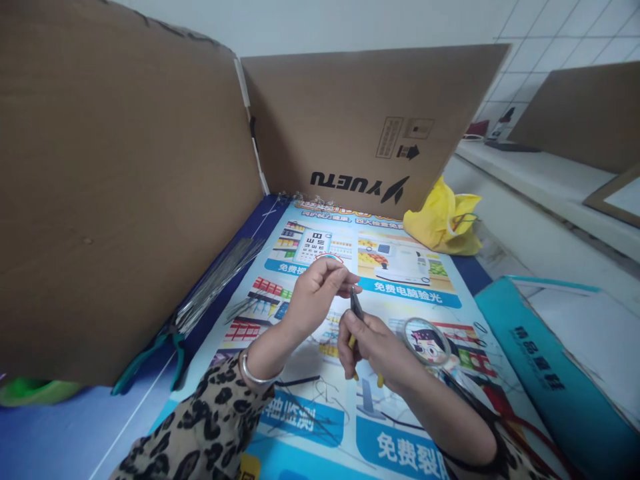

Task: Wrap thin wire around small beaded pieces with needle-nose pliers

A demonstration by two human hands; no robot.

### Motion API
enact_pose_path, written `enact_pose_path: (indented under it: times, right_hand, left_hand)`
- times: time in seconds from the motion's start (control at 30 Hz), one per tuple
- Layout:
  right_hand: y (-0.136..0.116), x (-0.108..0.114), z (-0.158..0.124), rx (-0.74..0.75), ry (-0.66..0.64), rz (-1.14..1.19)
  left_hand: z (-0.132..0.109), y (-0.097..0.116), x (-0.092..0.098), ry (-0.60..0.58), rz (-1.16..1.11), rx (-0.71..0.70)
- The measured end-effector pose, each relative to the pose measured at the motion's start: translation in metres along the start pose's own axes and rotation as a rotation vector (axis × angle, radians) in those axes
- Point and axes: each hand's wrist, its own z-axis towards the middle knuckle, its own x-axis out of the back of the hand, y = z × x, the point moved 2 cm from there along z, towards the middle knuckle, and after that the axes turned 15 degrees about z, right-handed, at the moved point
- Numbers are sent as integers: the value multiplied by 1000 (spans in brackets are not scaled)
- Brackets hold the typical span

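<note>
My right hand (367,343) is wrapped round a pair of pliers (355,303) with yellow handles, their dark jaws pointing up and away from me. Just left of the jaw tips, my left hand (323,287) is closed in a pinch, fingertips close to the tips. What it holds, if anything, is too small to make out. Below both hands, several thin wire pieces (310,413) lie on the printed poster (320,460). A clear round ring-shaped object (427,341) rests right of my right hand.
Cardboard walls stand at the left (100,187) and back (310,120). Along the left lie a bundle of straight wires (215,287) and green-handled pliers (150,357). A yellow bag (443,223) sits back right, and a teal box (540,360) stands at the right.
</note>
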Motion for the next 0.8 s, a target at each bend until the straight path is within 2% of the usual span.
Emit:
enact_pose_path:
  times: [0.33, 0.67, 0.8]
  right_hand:
    - [5, 2, 3, -10, 55, 1]
    - [7, 3, 4, -1, 102, -4]
    - [9, 4, 5, 31, 106, -46]
  left_hand:
    - [-1, 0, 0, 9, 69, -35]
    - [-6, 8, 2, 75, 465, -168]
    - [-6, 5, 0, 84, 465, -172]
